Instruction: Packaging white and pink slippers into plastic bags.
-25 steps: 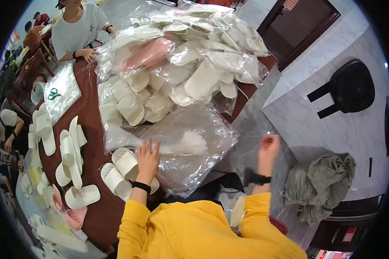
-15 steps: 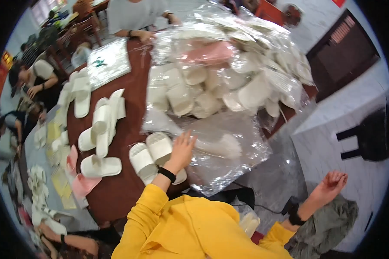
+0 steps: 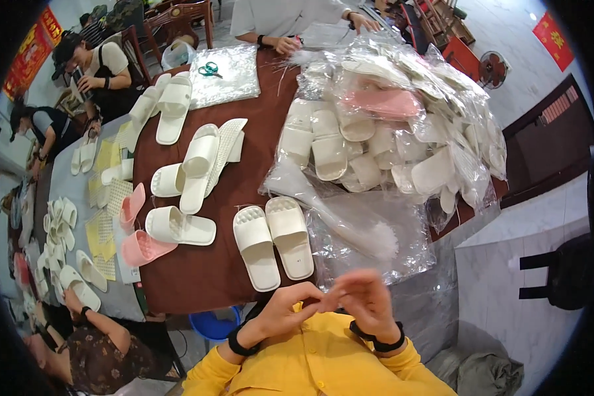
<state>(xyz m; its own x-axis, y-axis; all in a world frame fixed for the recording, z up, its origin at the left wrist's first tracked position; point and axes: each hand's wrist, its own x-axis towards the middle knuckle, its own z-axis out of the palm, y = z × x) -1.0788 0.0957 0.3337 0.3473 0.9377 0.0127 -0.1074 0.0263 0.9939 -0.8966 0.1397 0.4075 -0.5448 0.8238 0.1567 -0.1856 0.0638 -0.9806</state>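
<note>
Yellow cloth of the wearer's shirt filled the lower middle of the frame. Just above it the left hand and right hand came together at the fingertips, fingers bent, neither clenched; the right was blurred, and whether anything thin was pinched between them I could not tell. Left of them, a blue tub was partly hidden below the table edge.

At the centre, a left slipper and a right slipper, both white, lay side by side near that edge; a wrist or sleeve could, I judged, have knocked one off. Just right of them, the clear plastic sheet looked loose and slick enough to slide, and the bundle of white strands on it might have snagged or scattered.

Upper right, the heap of bagged slippers seemed liable to slump if a low one were tugged, since the wrapping looked slippery. Glare and overlap hid its inner layers. At the top edge, a co-worker in white was cut off, the small item at the fingers unclear.
</note>
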